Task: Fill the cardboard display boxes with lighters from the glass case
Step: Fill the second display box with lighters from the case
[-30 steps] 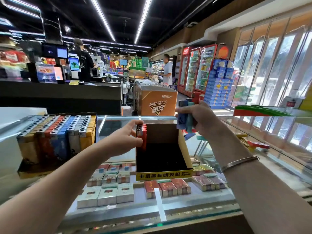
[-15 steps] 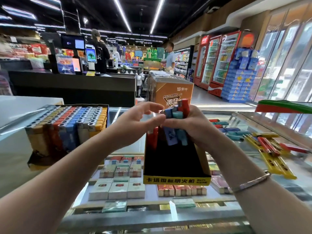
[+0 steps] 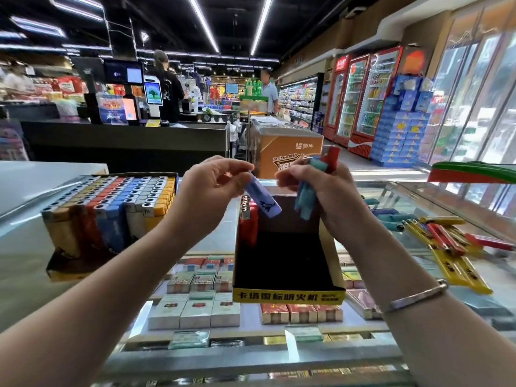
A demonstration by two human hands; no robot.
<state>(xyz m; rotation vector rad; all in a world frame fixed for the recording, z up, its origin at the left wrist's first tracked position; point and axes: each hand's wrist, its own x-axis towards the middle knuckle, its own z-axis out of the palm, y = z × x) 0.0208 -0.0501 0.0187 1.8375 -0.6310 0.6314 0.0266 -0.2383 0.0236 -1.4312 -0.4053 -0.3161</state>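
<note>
Above the nearly empty display box (image 3: pixel 287 263) on the glass counter (image 3: pixel 212 241), the left hand (image 3: pixel 212 185) pinches 1 blue lighter (image 3: pixel 262 201) by its top while the right hand (image 3: pixel 318 188) grips perhaps 3 more lighters (image 3: pixel 310 185).

Black characters run along the yellow front lip of the cardboard display box (image 3: pixel 289 296), reading 卡塔国标明火机. Behind it, the orange chest freezer (image 3: pixel 287 152) carries the white 蒙牛 logo. Everything else is too blurred to read.
</note>
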